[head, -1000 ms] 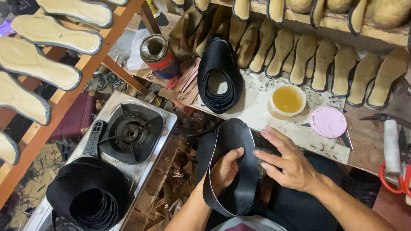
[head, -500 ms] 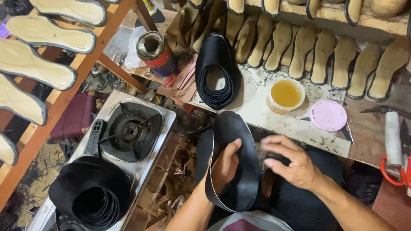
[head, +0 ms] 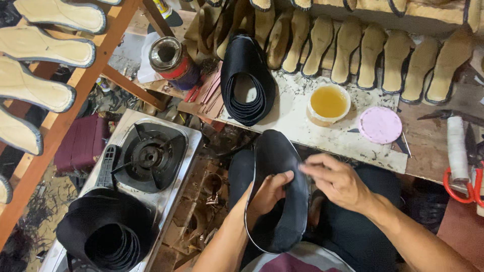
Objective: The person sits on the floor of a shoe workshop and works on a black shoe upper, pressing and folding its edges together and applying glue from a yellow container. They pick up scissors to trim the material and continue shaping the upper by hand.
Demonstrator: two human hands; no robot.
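Below the white worktop, over the person's lap, a black sole piece stands roughly upright, its rounded toe end just under the worktop's near edge and its lower end down by the dark trousers. Left hand grasps it from the left side: the palm lies against the inner face and the thumb hooks over toward the right rim, so the piece sits wrapped around that hand. Right hand comes in from the right, its fingertips pinching at the right rim near the upper half of the piece; it is blurred, so how firmly it grips I cannot tell.

Open room around the sole piece is narrow. Just above it the worktop edge closes off the space; to the right lie the person's forearm and thigh. To the left there is a gap of cluttered floor before the gas stove, which stands well apart from the piece.

On the worktop, straight above the sole piece, sits a stack of black soles, and to the right of that a cup of yellow glue and a pink lid. Farther right are red-handled scissors. Behind the worktop a row of tan shoe lasts leans upright. Down left of the stove lies another pile of black soles. A tin can stands up left.
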